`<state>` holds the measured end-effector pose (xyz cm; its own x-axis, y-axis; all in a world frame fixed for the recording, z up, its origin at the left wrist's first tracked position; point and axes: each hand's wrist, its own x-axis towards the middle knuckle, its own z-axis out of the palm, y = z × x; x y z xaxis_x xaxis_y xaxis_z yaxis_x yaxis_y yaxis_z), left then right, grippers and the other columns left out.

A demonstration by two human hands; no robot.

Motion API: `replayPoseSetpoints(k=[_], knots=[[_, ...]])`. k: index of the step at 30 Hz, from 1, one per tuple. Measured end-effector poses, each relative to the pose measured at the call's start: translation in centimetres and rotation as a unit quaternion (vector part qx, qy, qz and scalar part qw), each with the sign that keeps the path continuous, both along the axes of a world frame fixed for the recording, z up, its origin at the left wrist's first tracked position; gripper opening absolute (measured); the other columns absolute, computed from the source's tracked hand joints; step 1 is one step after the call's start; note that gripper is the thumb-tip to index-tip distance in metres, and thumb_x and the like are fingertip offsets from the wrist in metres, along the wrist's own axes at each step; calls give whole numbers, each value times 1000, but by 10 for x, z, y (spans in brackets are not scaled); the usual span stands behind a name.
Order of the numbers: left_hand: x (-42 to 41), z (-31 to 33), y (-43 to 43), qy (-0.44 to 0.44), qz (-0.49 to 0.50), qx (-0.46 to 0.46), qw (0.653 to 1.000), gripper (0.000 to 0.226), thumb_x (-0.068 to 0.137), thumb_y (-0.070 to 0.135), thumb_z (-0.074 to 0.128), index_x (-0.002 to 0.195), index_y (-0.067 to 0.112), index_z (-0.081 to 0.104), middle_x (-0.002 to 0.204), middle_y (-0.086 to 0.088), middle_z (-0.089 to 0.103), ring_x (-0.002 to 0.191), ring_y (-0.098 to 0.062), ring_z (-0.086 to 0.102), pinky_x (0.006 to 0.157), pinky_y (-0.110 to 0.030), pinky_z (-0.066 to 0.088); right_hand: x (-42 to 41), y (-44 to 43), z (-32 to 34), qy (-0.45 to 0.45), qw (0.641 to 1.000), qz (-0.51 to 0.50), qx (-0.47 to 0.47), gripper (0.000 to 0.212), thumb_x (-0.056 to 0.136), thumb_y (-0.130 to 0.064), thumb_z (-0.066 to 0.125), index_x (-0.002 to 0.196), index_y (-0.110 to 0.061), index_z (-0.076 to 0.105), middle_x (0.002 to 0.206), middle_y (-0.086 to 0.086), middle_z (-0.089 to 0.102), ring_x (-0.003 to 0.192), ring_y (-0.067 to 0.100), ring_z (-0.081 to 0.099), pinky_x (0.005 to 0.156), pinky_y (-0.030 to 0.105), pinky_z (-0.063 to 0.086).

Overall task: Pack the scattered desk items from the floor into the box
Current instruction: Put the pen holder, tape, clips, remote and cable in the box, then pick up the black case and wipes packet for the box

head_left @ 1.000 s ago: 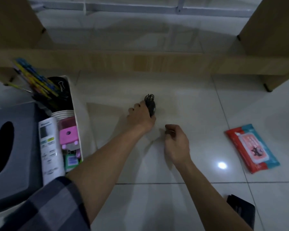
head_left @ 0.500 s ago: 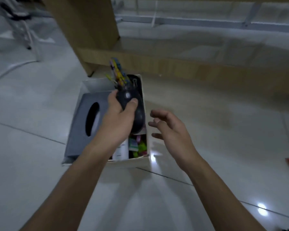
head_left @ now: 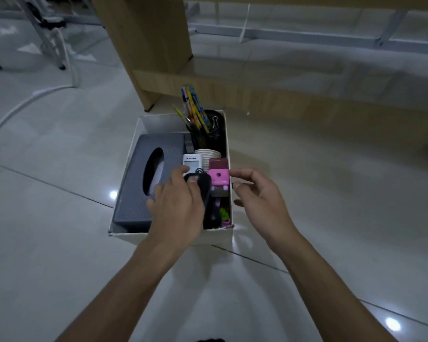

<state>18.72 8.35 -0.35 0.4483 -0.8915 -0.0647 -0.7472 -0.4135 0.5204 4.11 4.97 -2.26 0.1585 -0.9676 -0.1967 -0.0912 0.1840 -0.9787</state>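
The left hand (head_left: pixel 176 206), at the centre of the frame, is curled round a black mouse (head_left: pixel 204 187), thumb on top and fingers underneath. It holds the mouse low over the right side of the white box (head_left: pixel 171 236). The grip from above looks chosen so the mouse can be lowered straight into a narrow gap rather than dropped.

The right hand (head_left: pixel 260 201) holds nothing. Its fingers are loosely spread and slightly bent, just right of the box's right wall and apart from the left hand. It seems ready to steady the box or nudge something aside.

Directly under and beyond the mouse the right side is crowded. A pink sharpener-like gadget (head_left: pixel 219 177) sits against the right wall, with a white remote control (head_left: pixel 192 161) and a stack of paper cups (head_left: pixel 206 153) above it in the frame. A black pen holder (head_left: pixel 208 139) full of pencils (head_left: pixel 193 104) stands upright in the far corner, which keeps them from spilling. A grey tissue box (head_left: pixel 134 193) lies flat and fills the left half, so small items have only the right strip. Something green (head_left: pixel 224 213) shows near the front.

The box stands on the pale tiled floor (head_left: pixel 59 243), below a wooden desk leg (head_left: pixel 146 45) at upper centre. The mouse is not yet released.
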Motion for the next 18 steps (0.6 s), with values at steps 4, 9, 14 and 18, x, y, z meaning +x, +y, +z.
replayPoseSetpoints(k=[4,9,14,18], knots=[[1,-4,-4,-17,15,-20,1000,31,104,23,38,132,13,47,133,-15,45,121,-36,45,98,-51,33,-1,4,-2,6,1000,11,15,26,98,-11,52,109,-29,69,103,-15,71,95,1,66,93,38,56],[14,-2,2,-79,-61,-18,995,31,105,23,39,130,10,52,125,-18,46,95,-35,58,74,-39,44,-3,7,-5,18,999,30,18,22,99,-15,55,108,-29,69,102,-15,70,86,-6,63,89,29,56],[19,4,3,-146,-91,8,985,35,105,27,42,134,16,58,118,-15,47,79,-32,57,67,-40,47,-4,11,-9,30,999,33,14,22,99,-14,55,108,-29,69,109,-13,69,85,-1,61,83,24,53],[14,9,3,-137,-104,-58,983,31,101,25,48,129,15,58,117,-11,48,84,-28,58,67,-36,45,-11,18,-9,32,999,31,10,22,99,-16,55,106,-31,70,104,-16,71,86,1,63,80,27,56]])
